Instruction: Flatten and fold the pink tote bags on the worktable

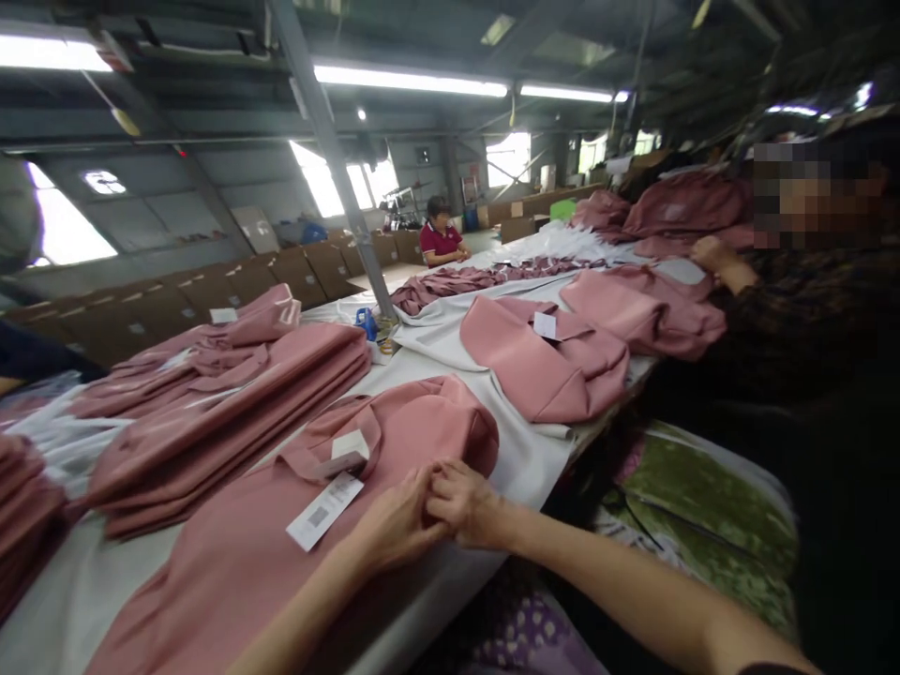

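A large pink bag (pixel 281 562) lies flat on the pale cloth of the table in front of me, with a strap and white tags on its upper side. The longer tag (pixel 324 511) shows a printed code. My left hand (pixel 402 525) rests over the bag's near edge with its fingers curled. Touching its fingertips, my right hand (pixel 465 506) is closed in a pinch at the same edge. Whatever lies between the fingers of either hand is too small to make out.
Folded pink bags (pixel 239 422) are stacked at the left. Farther along the table lie another tagged pink bag (pixel 548 361) and a blue object (pixel 366 323) beside a slanted metal post (pixel 337 159). People stand at the right and far side; green fabric (pixel 703 506) is below the table edge.
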`<action>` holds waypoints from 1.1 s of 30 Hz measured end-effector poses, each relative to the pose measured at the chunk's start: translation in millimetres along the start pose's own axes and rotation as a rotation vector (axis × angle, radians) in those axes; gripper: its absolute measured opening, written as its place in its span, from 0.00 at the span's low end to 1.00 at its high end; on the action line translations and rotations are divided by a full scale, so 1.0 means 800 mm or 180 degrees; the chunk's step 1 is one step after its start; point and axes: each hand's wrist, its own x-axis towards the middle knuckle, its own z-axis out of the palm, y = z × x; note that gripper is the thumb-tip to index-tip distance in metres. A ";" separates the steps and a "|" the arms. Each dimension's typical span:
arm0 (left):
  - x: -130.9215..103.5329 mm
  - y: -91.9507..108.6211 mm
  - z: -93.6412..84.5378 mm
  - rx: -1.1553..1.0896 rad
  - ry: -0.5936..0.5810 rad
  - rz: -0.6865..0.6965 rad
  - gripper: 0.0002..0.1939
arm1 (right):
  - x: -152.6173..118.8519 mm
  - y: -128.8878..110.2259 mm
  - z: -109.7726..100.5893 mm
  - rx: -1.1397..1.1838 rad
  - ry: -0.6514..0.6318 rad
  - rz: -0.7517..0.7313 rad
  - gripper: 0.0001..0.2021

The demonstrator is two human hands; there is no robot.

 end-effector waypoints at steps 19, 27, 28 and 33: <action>0.072 -0.026 0.029 0.0311 -0.0336 -0.0108 0.44 | -0.053 0.145 -0.002 0.1613 0.0711 0.3610 0.10; 0.085 -0.045 0.103 0.0670 -0.0484 -0.0086 0.47 | -0.032 0.178 0.042 0.1293 0.0542 0.4008 0.05; 0.084 -0.048 0.107 0.0576 -0.0365 -0.0163 0.47 | -0.032 0.178 0.041 0.1335 0.0561 0.3942 0.05; 0.070 -0.058 0.123 0.0172 0.0302 -0.0190 0.49 | -0.032 0.173 0.017 0.1902 0.0534 0.3321 0.12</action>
